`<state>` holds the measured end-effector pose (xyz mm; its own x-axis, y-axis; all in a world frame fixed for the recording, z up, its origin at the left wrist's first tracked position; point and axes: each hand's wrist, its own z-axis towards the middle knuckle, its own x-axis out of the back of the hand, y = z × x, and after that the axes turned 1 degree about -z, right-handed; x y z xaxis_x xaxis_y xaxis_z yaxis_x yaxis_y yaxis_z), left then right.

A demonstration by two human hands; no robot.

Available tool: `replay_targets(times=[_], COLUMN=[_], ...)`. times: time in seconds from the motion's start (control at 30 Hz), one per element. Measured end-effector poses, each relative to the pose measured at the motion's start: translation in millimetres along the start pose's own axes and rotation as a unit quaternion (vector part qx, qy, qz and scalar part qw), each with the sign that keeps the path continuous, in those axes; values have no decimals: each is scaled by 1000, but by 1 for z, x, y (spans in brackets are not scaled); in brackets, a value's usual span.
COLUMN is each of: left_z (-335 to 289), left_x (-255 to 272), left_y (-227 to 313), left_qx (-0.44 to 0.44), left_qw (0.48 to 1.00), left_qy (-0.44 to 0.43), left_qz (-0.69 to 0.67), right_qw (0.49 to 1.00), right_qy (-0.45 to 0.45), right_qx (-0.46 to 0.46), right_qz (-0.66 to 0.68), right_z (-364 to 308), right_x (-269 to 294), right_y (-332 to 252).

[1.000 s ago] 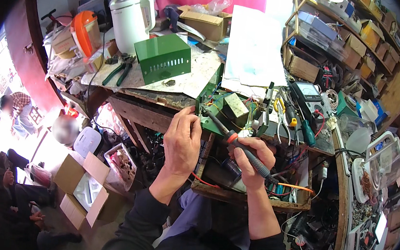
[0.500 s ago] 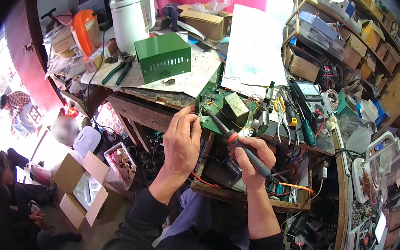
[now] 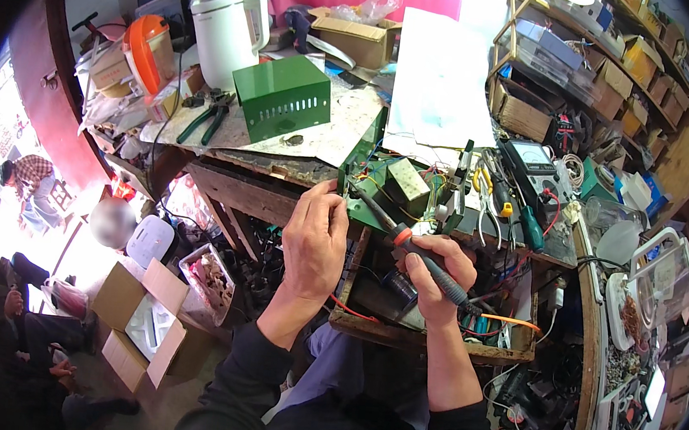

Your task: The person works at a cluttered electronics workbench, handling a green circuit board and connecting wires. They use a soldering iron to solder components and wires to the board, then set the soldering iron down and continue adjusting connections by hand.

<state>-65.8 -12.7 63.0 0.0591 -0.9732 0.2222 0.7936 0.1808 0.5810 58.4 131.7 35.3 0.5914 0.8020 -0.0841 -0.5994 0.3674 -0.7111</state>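
Observation:
My right hand [image 3: 443, 276] is closed around the dark handle of a soldering iron [image 3: 382, 217] with an orange-red ring. The iron slants up to the left, its tip by the front left edge of an open green metal chassis [image 3: 361, 212]. At that same edge my left hand [image 3: 315, 235] has its fingers bent and pressed together; what they pinch, if anything, is hidden. Inside the chassis sits a pale block-shaped part [image 3: 407, 181], with thin coloured wires around it. A slotted green metal cover [image 3: 282, 100] stands on the bench behind my left hand.
Dark-handled pliers [image 3: 204, 123] and a white jug [image 3: 225, 38] are on the bench's left. On the right lie yellow-handled pliers [image 3: 483, 199], an analog meter [image 3: 532, 167] and a green screwdriver [image 3: 531, 229]. An open drawer [image 3: 431, 345] juts out beneath my right hand. Other people are at the left.

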Motion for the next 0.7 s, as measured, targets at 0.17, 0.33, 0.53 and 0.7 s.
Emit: replay_targets(times=[0.17, 0.33, 0.53, 0.7], left_z=[0, -1, -1, -1], left_x=[1, 1, 0, -1], left_y=[0, 0, -4, -4], left_qx=[0, 1, -25, -18], left_qw=[1000, 1000, 1000, 1000], left_qy=[-6, -7, 3, 2], left_qz=[0, -1, 11, 6], right_qw=[1000, 1000, 1000, 1000], right_qy=[6, 2, 4, 3], right_qx=[-10, -10, -10, -1], right_qz=[11, 4, 6, 3], right_z=[0, 0, 1, 1], right_x=[-1, 0, -1, 0], right_y=[-1, -2, -3, -1])
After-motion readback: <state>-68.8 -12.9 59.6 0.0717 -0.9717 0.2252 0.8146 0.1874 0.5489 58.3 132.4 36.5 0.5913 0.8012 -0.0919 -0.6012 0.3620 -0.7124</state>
